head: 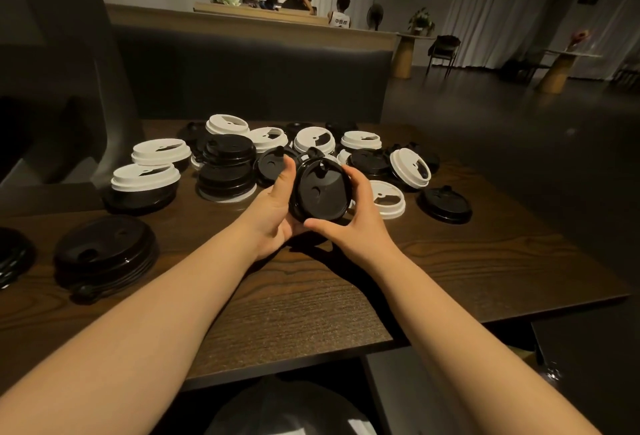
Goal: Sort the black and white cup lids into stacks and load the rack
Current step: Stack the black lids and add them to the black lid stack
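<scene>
Two hands are sharing one small bundle of black lids (320, 192) above the middle of the bench (311, 296), tilted so the top face is looking back at the camera. The left hand (277, 206) is cupping the bundle from the left with its thumb lying up along the rim, and the right hand (356, 216) is clamping the opposite rim, thumb underneath and fingers curling over the far right edge. How many lids are nested in the bundle I cannot tell.

Behind the hands, loose white lids (313, 139) and black ones are lying mixed across the far half of the bench, some flat, one white lid (410, 168) leaning on edge to the right. A started black stack (105, 254) is sitting at the near left, and a taller black pile (227, 171) is standing left of the hands. No rack is showing in view.

These lids are looking like thin moulded plastic: very light, glossy and likely slippery, springy rather than stiff, so a hard squeeze would probably warp the rim. Holding by the outer rim at opposite sides, as both hands are doing, is seeming the safest hold; the small sip plug on top is probably too flimsy to pull on.
</scene>
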Demonstrator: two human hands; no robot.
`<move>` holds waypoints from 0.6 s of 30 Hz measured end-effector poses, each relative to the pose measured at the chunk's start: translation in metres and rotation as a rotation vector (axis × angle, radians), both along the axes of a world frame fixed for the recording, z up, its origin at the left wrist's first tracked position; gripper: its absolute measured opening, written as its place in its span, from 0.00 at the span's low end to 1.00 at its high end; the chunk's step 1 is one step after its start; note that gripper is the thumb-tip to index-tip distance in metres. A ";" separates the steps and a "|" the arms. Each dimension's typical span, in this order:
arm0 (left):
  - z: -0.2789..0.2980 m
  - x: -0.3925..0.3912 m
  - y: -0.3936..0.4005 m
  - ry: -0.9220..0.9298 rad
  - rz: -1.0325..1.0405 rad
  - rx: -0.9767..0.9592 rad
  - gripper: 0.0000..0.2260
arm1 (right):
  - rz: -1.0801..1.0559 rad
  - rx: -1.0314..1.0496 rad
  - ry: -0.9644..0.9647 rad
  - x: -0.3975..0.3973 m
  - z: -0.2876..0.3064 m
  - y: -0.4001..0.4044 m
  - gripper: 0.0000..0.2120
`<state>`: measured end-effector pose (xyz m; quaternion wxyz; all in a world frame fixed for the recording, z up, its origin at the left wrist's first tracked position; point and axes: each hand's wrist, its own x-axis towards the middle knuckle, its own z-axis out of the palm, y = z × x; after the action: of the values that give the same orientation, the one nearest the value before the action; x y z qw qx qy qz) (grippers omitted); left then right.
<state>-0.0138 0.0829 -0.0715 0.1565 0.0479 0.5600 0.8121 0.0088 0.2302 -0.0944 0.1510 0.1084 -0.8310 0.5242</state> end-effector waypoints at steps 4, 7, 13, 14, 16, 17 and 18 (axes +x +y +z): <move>0.001 0.004 0.000 0.038 0.000 0.023 0.25 | -0.010 -0.001 0.002 0.004 0.002 -0.002 0.44; 0.001 0.006 0.000 0.047 -0.033 0.056 0.23 | -0.025 -0.013 -0.001 0.005 0.003 -0.003 0.45; -0.004 0.005 0.002 0.099 -0.051 0.079 0.24 | -0.050 -0.040 -0.022 0.008 0.006 -0.005 0.46; -0.005 0.004 0.002 0.102 -0.050 0.083 0.23 | -0.047 -0.048 -0.029 0.008 0.006 -0.005 0.46; -0.007 0.003 0.003 0.098 -0.044 0.073 0.23 | -0.037 -0.051 -0.053 0.008 0.005 -0.005 0.46; -0.007 0.001 0.003 0.085 -0.038 0.063 0.22 | -0.017 -0.051 -0.072 0.008 0.005 -0.006 0.45; -0.007 -0.001 0.002 0.069 -0.028 0.054 0.19 | 0.023 -0.070 -0.101 0.009 0.007 -0.006 0.44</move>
<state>-0.0145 0.0852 -0.0784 0.1469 0.0880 0.5424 0.8225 0.0173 0.2240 -0.0869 0.1066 0.0857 -0.8174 0.5596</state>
